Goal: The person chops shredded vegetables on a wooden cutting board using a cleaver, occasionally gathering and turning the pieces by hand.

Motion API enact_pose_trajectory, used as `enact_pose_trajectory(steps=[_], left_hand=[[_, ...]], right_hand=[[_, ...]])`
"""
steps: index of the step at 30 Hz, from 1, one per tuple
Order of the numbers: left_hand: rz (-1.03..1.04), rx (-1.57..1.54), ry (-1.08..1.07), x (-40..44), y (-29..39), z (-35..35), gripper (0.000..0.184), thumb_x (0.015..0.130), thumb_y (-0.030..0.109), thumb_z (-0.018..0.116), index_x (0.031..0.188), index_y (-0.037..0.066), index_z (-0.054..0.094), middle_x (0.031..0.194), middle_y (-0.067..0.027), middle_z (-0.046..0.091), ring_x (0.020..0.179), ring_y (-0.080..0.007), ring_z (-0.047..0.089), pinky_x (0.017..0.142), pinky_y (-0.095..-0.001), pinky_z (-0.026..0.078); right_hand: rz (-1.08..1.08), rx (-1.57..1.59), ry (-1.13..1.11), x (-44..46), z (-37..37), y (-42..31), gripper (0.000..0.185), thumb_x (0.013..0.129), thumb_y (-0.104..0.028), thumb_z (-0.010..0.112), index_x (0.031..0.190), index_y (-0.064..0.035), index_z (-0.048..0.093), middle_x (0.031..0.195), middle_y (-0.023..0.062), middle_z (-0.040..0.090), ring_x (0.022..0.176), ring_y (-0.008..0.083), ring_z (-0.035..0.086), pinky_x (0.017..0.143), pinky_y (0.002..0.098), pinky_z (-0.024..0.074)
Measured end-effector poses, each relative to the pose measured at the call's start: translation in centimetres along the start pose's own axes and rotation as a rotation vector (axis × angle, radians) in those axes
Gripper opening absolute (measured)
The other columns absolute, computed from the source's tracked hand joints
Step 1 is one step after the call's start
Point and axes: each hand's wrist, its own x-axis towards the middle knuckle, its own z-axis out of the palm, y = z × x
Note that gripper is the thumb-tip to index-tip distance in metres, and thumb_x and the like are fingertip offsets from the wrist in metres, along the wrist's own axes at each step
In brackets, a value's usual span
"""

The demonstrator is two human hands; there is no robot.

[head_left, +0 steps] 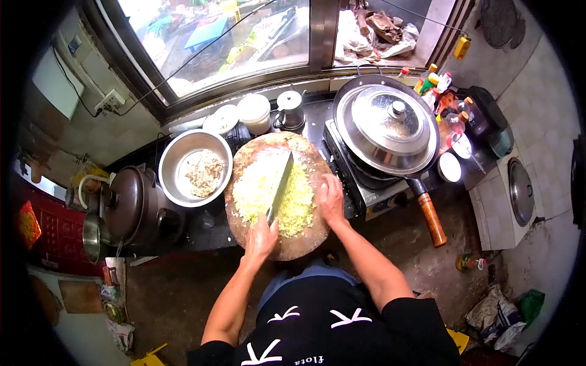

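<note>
Kitchen counter [213, 229] bears a round board [293, 249]; left hand [262, 236] grasps a cleaver [281, 188] amid chopped vegetable [299, 207]; right hand [330, 198], fingers released, lies at the right edge.

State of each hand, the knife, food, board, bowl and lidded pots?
Left hand: closed on the knife handle
Right hand: at the board's right edge, no tool held
Knife: held, blade amid the chopped vegetable
Chopped vegetable: finely cut, spread out
Board: in use, largely covered
Metal bowl: uncovered, partly filled with mince-like food
Wok: lid on
Brown pot: lid on
</note>
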Motion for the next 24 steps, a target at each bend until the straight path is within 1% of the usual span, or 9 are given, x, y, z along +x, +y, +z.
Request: enact_pose_trajectory(steps=[2, 6, 8, 10, 12, 15, 18, 21, 24], left_hand=[[-0.019, -0.069, 0.035, -1.1, 0.8, -0.9, 0.032, 0.093, 0.026, 0.058, 0.1, -0.004, 0.049, 0.084, -0.0359, 0.062, 0.083, -0.0536, 0.06, 0.072, -0.0576, 0.048], [-0.072, -0.187, 0.047, -3.2, 1.0, -0.5, 0.033, 0.093, 0.028, 0.059, 0.102, -0.003, 0.05, 0.084, -0.0349, 0.062, 0.084, -0.053, 0.06, 0.07, -0.0578, 0.046], [-0.063, -0.196, 0.071, -4.1, 0.3, 0.5, 0.034, 0.093, 0.029, 0.059, 0.102, -0.003, 0.05, 0.083, -0.0346, 0.062, 0.084, -0.0528, 0.06, 0.07, -0.0577, 0.046], [-0.161, -0.218, 0.041, -4.9, 0.5, 0.7, 0.03, 0.092, 0.024, 0.062, 0.099, -0.003, 0.052, 0.083, -0.0311, 0.062, 0.085, -0.0497, 0.061, 0.067, -0.0499, 0.049], [-0.201, -0.239, 0.009, -5.5, 0.9, 0.5, 0.034, 0.093, 0.03, 0.06, 0.097, -0.003, 0.051, 0.083, -0.0334, 0.063, 0.084, -0.0518, 0.061, 0.07, -0.0558, 0.047], [-0.201, -0.27, 0.018, -6.2, 1.0, 0.7, 0.033, 0.093, 0.028, 0.06, 0.096, -0.002, 0.051, 0.082, -0.0326, 0.063, 0.083, -0.0509, 0.061, 0.069, -0.0543, 0.047], [-0.199, -0.294, -0.001, -6.5, 0.7, 0.9, 0.031, 0.093, 0.027, 0.061, 0.095, -0.002, 0.051, 0.081, -0.0318, 0.063, 0.082, -0.0504, 0.061, 0.068, -0.053, 0.048], [-0.169, -0.323, 0.004, -6.4, 0.6, 0.8, 0.031, 0.092, 0.027, 0.061, 0.094, -0.002, 0.051, 0.081, -0.0311, 0.063, 0.082, -0.0503, 0.061, 0.067, -0.053, 0.047], [-0.145, -0.308, -0.018, -5.9, 0.3, 0.8, 0.031, 0.092, 0.027, 0.062, 0.093, -0.002, 0.051, 0.08, -0.0308, 0.063, 0.082, -0.05, 0.061, 0.067, -0.0528, 0.047]], right_hand=[[0.034, -0.147, 0.063, 2.5, 0.5, 1.6, 0.039, 0.096, -0.024, 0.044, 0.12, 0.0055, 0.053, 0.126, 0.0232, 0.052, 0.117, 0.0411, 0.048, 0.104, 0.0457, 0.0374], [0.144, -0.231, -0.187, 7.5, 2.1, 4.0, 0.045, 0.096, -0.029, 0.045, 0.127, 0.0039, 0.05, 0.133, 0.0241, 0.049, 0.124, 0.0408, 0.044, 0.107, 0.0479, 0.035], [0.238, -0.235, -0.23, 9.7, 3.2, 5.2, 0.052, 0.098, -0.038, 0.04, 0.132, 0.0005, 0.049, 0.138, 0.0235, 0.046, 0.127, 0.0416, 0.044, 0.109, 0.0486, 0.0332], [0.411, -0.186, -0.272, 11.8, 4.2, 6.6, 0.056, 0.099, -0.043, 0.036, 0.133, -0.0008, 0.048, 0.141, 0.0232, 0.044, 0.129, 0.0423, 0.043, 0.11, 0.0485, 0.0323], [0.483, -0.216, -0.376, 13.0, 5.4, 8.7, 0.065, 0.099, -0.052, 0.029, 0.138, -0.0026, 0.046, 0.146, 0.022, 0.04, 0.134, 0.0408, 0.039, 0.112, 0.0492, 0.0297], [0.663, -0.316, -0.459, 14.0, 5.1, 6.9, 0.073, 0.099, -0.056, 0.025, 0.142, 0.0008, 0.043, 0.152, 0.0203, 0.034, 0.139, 0.0387, 0.035, 0.114, 0.0506, 0.0274], [0.738, -0.33, -0.427, 13.3, 4.5, 6.2, 0.076, 0.098, -0.056, 0.026, 0.131, 0.0071, 0.053, 0.142, 0.0266, 0.046, 0.133, 0.0415, 0.043, 0.111, 0.0488, 0.0315], [0.726, -0.318, -0.352, 10.2, 2.5, 4.9, 0.075, 0.101, -0.053, 0.02, 0.12, 0.0069, 0.061, 0.129, 0.0284, 0.056, 0.124, 0.0444, 0.05, 0.106, 0.0489, 0.0372], [0.702, -0.301, -0.366, 6.7, 0.0, 3.9, 0.074, 0.101, -0.051, 0.02, 0.119, 0.0074, 0.061, 0.126, 0.0299, 0.056, 0.121, 0.0443, 0.052, 0.105, 0.0481, 0.0375]])
